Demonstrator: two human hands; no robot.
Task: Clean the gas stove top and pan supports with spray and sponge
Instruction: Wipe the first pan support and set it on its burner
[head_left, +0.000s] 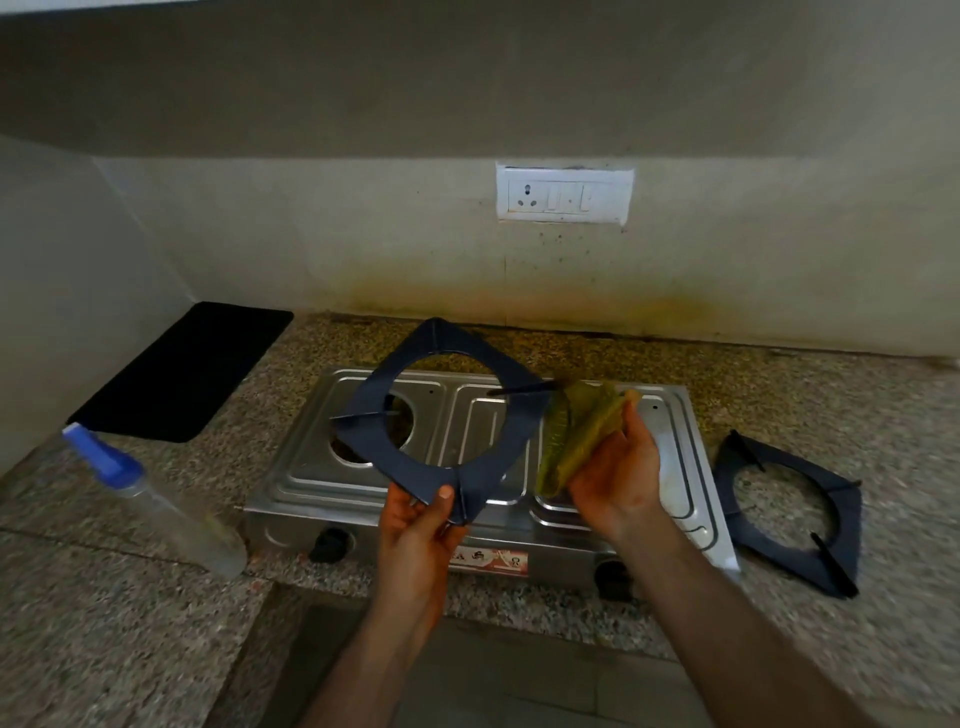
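Note:
A steel two-burner gas stove (483, 499) sits on the granite counter. My left hand (421, 525) pinches the near corner of a dark square pan support (374, 447) and holds it tilted above the stove's left burner. My right hand (618, 473) grips a folded yellow-green sponge (576, 431) against the support's right edge. A second pan support (789, 509) lies flat on the counter to the right of the stove. A clear spray bottle (156, 499) with a blue head stands left of the stove.
A black mat (182, 369) lies at the back left of the granite counter (857, 405). A white switch and socket plate (565, 193) is on the stained wall behind. The counter's front edge runs just below the stove knobs (327, 545).

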